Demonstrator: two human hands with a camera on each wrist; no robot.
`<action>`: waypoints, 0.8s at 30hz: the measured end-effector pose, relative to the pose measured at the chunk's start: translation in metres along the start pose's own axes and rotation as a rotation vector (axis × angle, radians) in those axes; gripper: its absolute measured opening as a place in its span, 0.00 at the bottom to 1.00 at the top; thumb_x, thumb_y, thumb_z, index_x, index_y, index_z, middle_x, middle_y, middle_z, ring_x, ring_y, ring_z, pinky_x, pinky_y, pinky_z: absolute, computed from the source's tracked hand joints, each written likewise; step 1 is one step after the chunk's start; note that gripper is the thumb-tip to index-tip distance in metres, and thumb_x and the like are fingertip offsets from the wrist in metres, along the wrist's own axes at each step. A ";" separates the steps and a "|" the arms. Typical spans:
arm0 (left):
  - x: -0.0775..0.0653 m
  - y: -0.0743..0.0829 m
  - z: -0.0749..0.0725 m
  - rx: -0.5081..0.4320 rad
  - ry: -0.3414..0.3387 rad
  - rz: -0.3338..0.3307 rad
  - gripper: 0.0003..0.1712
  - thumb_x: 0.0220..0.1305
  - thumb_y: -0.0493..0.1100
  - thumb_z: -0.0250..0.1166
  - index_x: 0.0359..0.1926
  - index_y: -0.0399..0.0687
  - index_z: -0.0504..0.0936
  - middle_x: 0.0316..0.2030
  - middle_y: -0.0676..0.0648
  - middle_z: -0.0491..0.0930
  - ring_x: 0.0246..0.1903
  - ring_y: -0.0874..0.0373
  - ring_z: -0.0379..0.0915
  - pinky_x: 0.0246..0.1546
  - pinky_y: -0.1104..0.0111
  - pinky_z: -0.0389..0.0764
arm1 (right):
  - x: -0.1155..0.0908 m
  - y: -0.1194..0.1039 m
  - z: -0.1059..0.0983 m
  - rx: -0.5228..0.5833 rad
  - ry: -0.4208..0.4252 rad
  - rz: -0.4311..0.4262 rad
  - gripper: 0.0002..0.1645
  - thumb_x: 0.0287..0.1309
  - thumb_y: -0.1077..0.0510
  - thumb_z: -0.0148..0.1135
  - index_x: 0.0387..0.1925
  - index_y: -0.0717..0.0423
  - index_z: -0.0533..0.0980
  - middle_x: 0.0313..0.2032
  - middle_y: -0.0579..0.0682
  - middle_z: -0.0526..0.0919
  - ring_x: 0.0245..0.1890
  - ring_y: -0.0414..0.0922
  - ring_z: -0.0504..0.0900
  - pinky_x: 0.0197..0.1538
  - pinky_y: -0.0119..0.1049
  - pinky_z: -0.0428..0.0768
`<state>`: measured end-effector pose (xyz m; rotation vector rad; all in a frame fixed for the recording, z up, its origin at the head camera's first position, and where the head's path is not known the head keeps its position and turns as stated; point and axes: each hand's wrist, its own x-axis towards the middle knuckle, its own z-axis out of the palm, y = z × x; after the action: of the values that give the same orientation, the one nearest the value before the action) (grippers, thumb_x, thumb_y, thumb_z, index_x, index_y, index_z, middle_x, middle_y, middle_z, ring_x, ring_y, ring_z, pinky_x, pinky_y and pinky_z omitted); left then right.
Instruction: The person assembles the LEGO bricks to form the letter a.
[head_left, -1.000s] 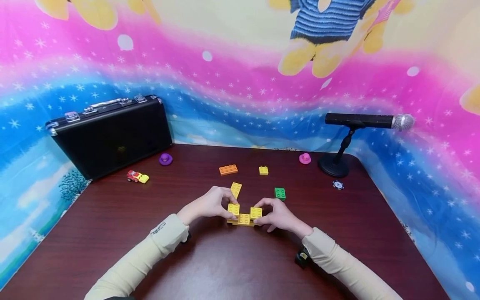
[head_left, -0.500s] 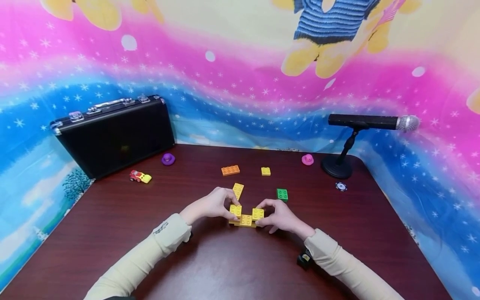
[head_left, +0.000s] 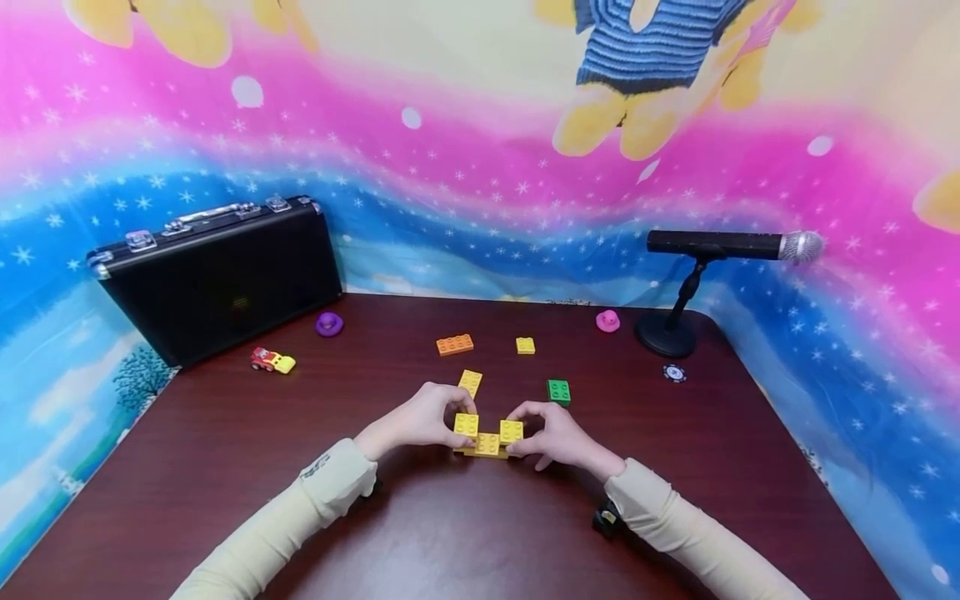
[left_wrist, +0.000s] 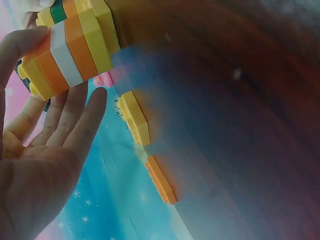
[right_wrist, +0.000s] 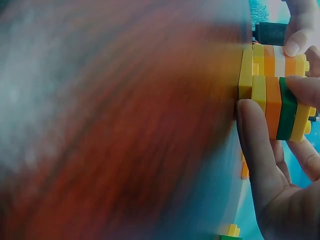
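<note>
A toy brick build stands on the table in front of me, with two towers on a low yellow base (head_left: 491, 455). My left hand (head_left: 429, 417) grips the left tower (left_wrist: 66, 56), whose layers run yellow, orange, white, orange and yellow. Around the right tower (right_wrist: 272, 107), layered yellow, orange, green and yellow, are the thumb and fingers of my right hand (head_left: 562, 435). Between the towers sits a lower yellow brick (head_left: 487, 443) with its studs up. Just behind the left hand lies a long yellow brick (head_left: 469, 383), partly hidden by the fingers.
Beyond the hands lie a green brick (head_left: 558, 392), an orange brick (head_left: 454, 344) and a small yellow brick (head_left: 525, 346). A toy car (head_left: 272, 361), purple hat-shaped toy (head_left: 328, 324) and black case (head_left: 225, 287) are left; pink toy (head_left: 608, 321), poker chip (head_left: 673, 372) and microphone (head_left: 720, 244) right.
The head view shifts slightly. Both hands keep their hold on the two towers, and the bricks stay where they were on the table.
</note>
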<state>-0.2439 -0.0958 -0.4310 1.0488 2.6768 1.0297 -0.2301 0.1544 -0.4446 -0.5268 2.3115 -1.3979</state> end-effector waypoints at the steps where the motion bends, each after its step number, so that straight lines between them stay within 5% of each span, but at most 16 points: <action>1: -0.001 -0.001 0.000 -0.002 0.002 0.004 0.17 0.40 0.49 0.73 0.32 0.56 0.77 0.26 0.61 0.76 0.27 0.55 0.75 0.29 0.72 0.72 | 0.000 0.000 0.000 -0.002 -0.005 -0.001 0.21 0.42 0.52 0.71 0.41 0.49 0.75 0.37 0.55 0.76 0.25 0.49 0.82 0.21 0.44 0.78; 12: 0.001 -0.004 0.000 -0.021 0.000 0.057 0.17 0.39 0.47 0.74 0.31 0.55 0.76 0.23 0.60 0.76 0.23 0.59 0.73 0.26 0.74 0.72 | 0.018 -0.021 -0.036 -0.131 -0.159 0.051 0.26 0.40 0.51 0.72 0.45 0.53 0.77 0.41 0.54 0.77 0.31 0.46 0.81 0.25 0.42 0.79; 17: -0.001 -0.004 0.000 -0.018 0.010 0.051 0.17 0.39 0.48 0.73 0.31 0.56 0.76 0.23 0.61 0.75 0.22 0.60 0.71 0.24 0.74 0.71 | 0.044 -0.026 -0.069 -0.074 -0.049 0.052 0.26 0.46 0.56 0.69 0.47 0.64 0.74 0.38 0.56 0.80 0.31 0.49 0.83 0.28 0.44 0.80; 24: -0.003 -0.004 0.002 -0.018 0.030 0.050 0.17 0.40 0.47 0.73 0.33 0.55 0.77 0.26 0.61 0.76 0.26 0.55 0.73 0.28 0.73 0.71 | 0.086 -0.009 -0.094 -0.011 0.116 0.142 0.27 0.50 0.60 0.65 0.52 0.65 0.70 0.40 0.57 0.81 0.38 0.52 0.82 0.35 0.45 0.80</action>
<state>-0.2434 -0.0985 -0.4350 1.1116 2.6722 1.0841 -0.3505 0.1776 -0.4079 -0.2850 2.3967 -1.3813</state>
